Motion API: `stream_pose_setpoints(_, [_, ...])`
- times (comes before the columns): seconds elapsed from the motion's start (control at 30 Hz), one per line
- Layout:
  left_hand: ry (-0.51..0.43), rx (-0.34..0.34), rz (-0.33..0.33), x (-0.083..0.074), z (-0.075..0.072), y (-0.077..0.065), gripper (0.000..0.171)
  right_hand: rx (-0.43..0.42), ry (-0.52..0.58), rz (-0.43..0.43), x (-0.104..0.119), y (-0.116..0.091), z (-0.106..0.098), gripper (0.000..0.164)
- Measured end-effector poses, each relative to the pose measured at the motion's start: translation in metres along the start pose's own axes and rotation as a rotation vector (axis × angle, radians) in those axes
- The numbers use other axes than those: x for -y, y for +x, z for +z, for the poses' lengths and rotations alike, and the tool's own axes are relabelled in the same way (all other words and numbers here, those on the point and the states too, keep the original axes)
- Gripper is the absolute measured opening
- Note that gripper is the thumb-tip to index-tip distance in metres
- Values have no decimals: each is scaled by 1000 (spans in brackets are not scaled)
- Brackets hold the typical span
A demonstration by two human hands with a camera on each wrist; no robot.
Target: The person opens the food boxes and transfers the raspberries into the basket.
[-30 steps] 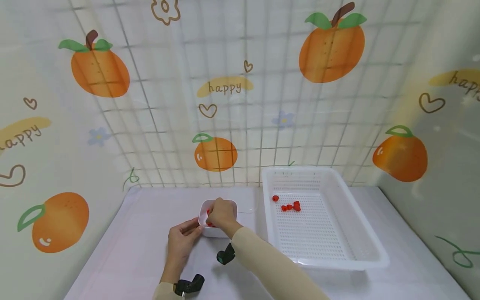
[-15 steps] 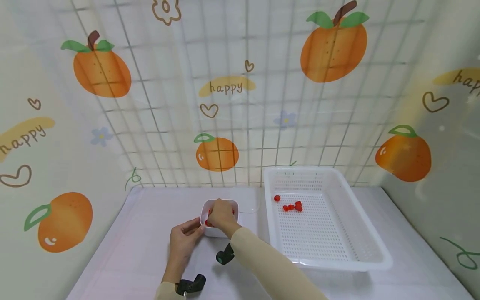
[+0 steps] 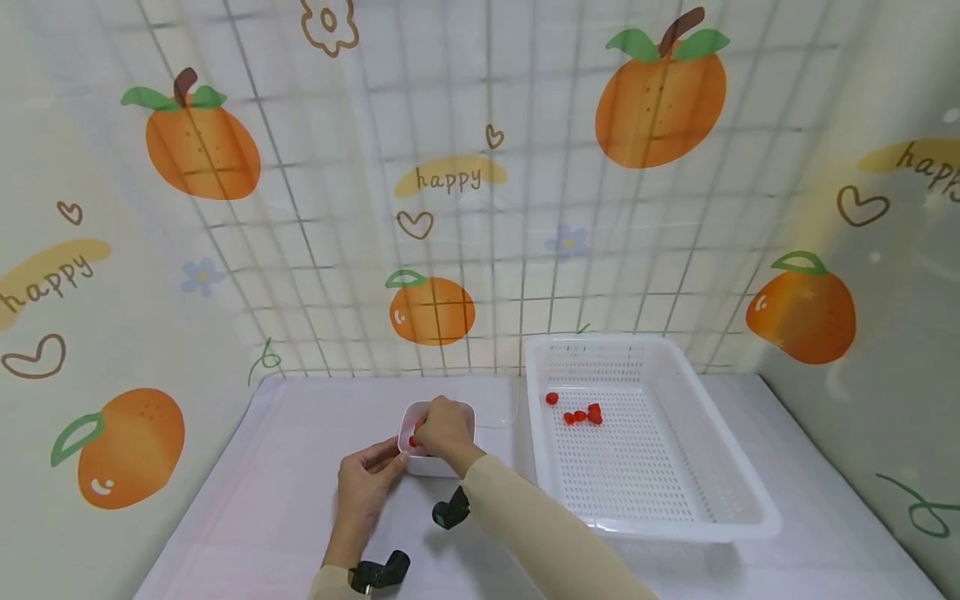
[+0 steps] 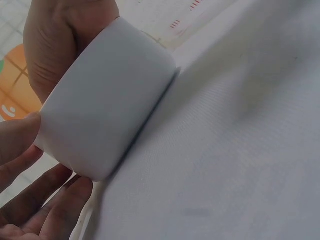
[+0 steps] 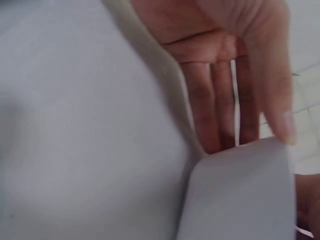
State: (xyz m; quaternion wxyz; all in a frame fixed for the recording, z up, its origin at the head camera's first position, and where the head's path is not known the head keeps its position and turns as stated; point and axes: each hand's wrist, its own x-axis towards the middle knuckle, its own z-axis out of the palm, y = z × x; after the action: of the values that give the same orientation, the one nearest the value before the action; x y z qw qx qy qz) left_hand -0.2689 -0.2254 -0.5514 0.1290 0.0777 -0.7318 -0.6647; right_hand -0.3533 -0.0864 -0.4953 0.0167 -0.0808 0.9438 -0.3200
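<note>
A small white box (image 3: 431,467) with rounded corners stands on the table. My left hand (image 3: 363,482) holds it at its left near corner, the thumb at the rim and the fingers along the side. In the left wrist view the thumb (image 4: 22,136) and fingers lie against the white wall. My right hand (image 3: 444,429) reaches down into the box from above, fingers bent inside it. Its fingertips are hidden, and I cannot tell whether they pinch anything. Small red berry-like pieces (image 3: 413,442) show in the box beside the right hand.
A large white perforated basket (image 3: 738,467) stands at the right, with several red berry-like pieces (image 3: 580,416) and a separate one (image 3: 552,398) on its floor. A clear, rounded flat piece (image 3: 498,402) lies behind the box. A fruit-print curtain (image 3: 442,242) hangs at the back.
The right hand stays inside the box with only slight movement, and the red showing beside it has shifted a little. The left hand keeps its hold. The head view sways slightly.
</note>
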Motion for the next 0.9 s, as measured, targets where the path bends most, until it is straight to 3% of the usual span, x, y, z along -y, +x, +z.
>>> stream_pose_setpoints(0.17, [3, 3, 5, 1, 0, -1, 36, -8, 55, 7, 1, 2, -12, 13])
stream_pose_setpoints(0.53, [35, -3, -12, 2, 2, -2, 35, -14, 314, -5, 5, -2, -49, 5])
stream_pose_setpoints(0.7, [41, -34, -15, 1, 2, -3, 34, -30, 421, -3, 0, -1, -74, 5])
stream_pose_setpoints(0.9, [31, -22, -18, -3, 4, -6, 37, -45, 524, 42, -13, 1, -101, 5])
